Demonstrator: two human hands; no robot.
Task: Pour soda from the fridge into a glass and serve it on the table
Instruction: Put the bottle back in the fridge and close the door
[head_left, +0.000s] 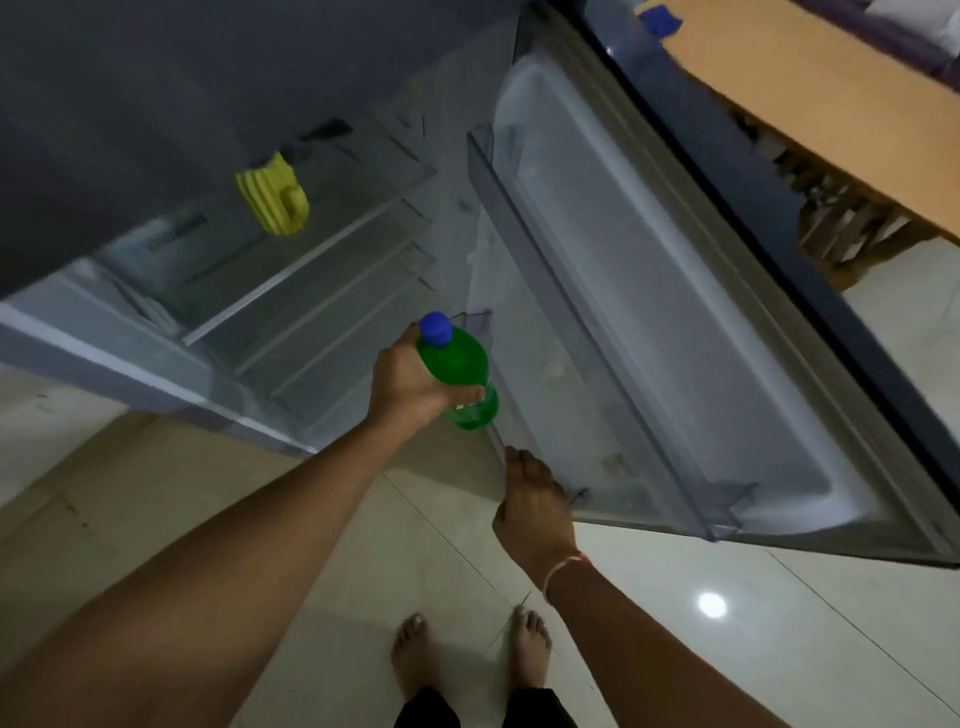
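We see the left hand (410, 379) wrapped around a green soda bottle (464, 376) with a blue cap (435, 328), holding it upright just beside the clear door shelf (587, 332) of the open fridge door (675, 291). The right hand (532, 506) rests at the shelf's near end; its fingers curl downward, and whether they grip the edge we cannot tell. A yellow ribbed container (274, 195), perhaps a jug, sits inside the fridge (291, 291). Bare feet (415, 654) stand on pale floor tiles (727, 623).
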